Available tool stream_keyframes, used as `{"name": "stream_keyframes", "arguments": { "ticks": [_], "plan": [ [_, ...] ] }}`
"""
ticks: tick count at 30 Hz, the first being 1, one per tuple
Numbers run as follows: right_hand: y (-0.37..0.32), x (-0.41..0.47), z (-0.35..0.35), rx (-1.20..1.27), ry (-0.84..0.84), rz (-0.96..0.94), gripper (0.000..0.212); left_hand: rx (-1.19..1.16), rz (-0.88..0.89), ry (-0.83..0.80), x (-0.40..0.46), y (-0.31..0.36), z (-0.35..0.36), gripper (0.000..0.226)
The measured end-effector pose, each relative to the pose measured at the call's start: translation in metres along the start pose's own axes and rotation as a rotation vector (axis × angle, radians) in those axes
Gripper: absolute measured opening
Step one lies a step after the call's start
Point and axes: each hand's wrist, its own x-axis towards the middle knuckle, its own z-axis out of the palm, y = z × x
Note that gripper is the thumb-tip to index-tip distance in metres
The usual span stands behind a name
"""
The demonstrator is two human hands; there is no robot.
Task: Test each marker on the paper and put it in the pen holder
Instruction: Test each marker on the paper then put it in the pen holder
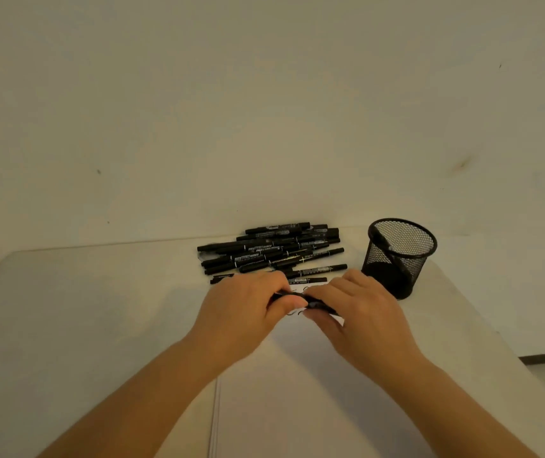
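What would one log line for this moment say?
hands: left and right both on one marker | over paper | pile behind | holder looks empty

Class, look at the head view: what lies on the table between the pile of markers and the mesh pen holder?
Nothing: in the head view, only bare table separates the pile of markers from the mesh pen holder.

Both hands [300, 312] meet — fingers curled.

Black markers [271, 251] with white lettering are seen; the holder [400, 256] is black mesh, the paper [297, 391] white.
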Motion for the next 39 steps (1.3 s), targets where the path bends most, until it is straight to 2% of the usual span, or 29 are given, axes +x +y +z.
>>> {"name": "stream_keyframes", "arguments": {
  "ticks": [3,7,9,13,18,22,29,34,37,39],
  "plan": [
    [0.010,0.012,-0.016,0.041,0.067,0.151,0.018,-0.043,-0.078,0.019,0.022,-0.013,-0.006,0.052],
    [0.034,0.038,-0.035,0.054,0.197,0.347,0.018,0.099,-0.203,-0.069,0.060,-0.061,-0.002,0.028],
    [0.043,0.046,-0.040,0.087,0.271,0.416,0.018,0.206,-0.252,-0.108,0.074,-0.091,0.000,0.024],
    [0.055,0.053,-0.043,0.152,0.293,0.495,0.017,0.339,-0.330,-0.198,0.086,-0.137,0.003,0.030],
    [0.065,0.053,-0.041,0.242,0.310,0.543,0.018,0.402,-0.331,-0.237,0.085,-0.152,0.017,0.034],
    [0.071,0.052,-0.035,0.183,0.230,0.585,0.016,0.440,-0.355,-0.255,0.085,-0.158,0.020,0.034],
    [0.082,0.043,-0.020,0.070,0.084,0.644,0.011,0.367,-0.408,-0.264,0.086,-0.163,0.021,0.028],
    [0.085,0.038,-0.016,-0.078,-0.013,0.647,0.008,0.230,-0.458,-0.227,0.085,-0.165,0.018,0.026],
    [0.085,0.035,-0.013,-0.127,-0.015,0.637,0.006,0.192,-0.470,-0.221,0.081,-0.167,0.016,0.027],
    [0.084,0.034,-0.011,-0.178,0.010,0.624,0.012,0.173,-0.480,-0.215,0.079,-0.168,0.016,0.026]
  ]
}}
